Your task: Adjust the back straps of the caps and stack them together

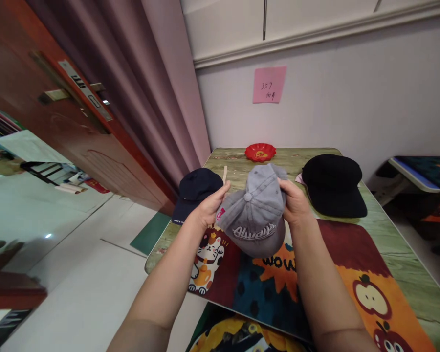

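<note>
Between my two hands a grey baseball cap hangs above the table, its brim toward me and white raised lettering on its front. My left hand grips the cap's left side, where a small pink mark shows. On the other side my right hand is closed on the cap's right edge; its fingertips are partly hidden behind the cloth. A navy cap lies on the table just left of my left hand. To the right of my right hand sits a black cap.
A red scalloped dish stands at the back of the wood-patterned table. A colourful cartoon mat covers the front. Behind, a pink note is stuck to the wall. A wooden door and curtain border the left.
</note>
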A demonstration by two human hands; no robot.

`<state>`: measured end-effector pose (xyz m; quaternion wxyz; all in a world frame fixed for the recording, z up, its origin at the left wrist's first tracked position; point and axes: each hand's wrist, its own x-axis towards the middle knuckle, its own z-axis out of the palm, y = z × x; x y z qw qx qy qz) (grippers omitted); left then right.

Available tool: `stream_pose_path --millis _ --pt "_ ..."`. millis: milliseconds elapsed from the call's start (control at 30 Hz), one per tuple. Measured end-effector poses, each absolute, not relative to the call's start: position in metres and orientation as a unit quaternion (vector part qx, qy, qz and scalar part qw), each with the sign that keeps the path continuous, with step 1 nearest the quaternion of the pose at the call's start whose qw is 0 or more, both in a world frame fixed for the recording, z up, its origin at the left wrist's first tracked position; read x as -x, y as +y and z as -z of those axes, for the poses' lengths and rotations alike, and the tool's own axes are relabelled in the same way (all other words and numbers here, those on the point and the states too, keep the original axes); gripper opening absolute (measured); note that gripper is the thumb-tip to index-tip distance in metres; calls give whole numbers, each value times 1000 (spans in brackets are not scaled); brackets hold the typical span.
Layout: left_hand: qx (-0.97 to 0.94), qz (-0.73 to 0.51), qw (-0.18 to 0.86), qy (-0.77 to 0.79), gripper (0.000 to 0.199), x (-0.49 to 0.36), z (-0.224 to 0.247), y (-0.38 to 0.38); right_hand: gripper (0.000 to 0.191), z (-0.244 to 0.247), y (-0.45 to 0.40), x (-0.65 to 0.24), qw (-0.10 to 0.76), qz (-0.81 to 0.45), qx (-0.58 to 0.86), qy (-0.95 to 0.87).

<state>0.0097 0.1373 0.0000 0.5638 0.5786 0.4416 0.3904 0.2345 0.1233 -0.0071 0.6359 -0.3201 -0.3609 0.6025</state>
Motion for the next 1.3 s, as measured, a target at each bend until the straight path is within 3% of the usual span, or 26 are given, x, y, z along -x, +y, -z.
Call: stream_pose_path --millis 100,267,367,533,733,833,1133,1300 --pt "-496 -375 669 407 41 -11 -15 143 34 8 127 -240 670 -546 335 -375" --pt "-525 -490 600 351 41 -18 -39 148 29 15 132 -263 702 -453 333 -437" --pt "-546 -489 562 382 35 -21 -28 144 29 16 130 -280 636 -490 347 -485" --pt "-552 -472 526 442 32 -28 8 133 44 6 121 -295 450 -566 398 -565" --pt "-555 -487 506 446 30 -41 14 114 42 -3 115 -288 389 -555 414 -607" --pt "-560 -494 501 437 27 -46 11 109 39 -7 112 -284 393 -555 410 -608" --pt "-537 -539 464 454 24 -58 5 104 21 -12 112 -268 513 -547 393 -532" --pt "-517 -567 474 432 17 -62 1 104 30 -6 118 -254 493 -556 391 -543"
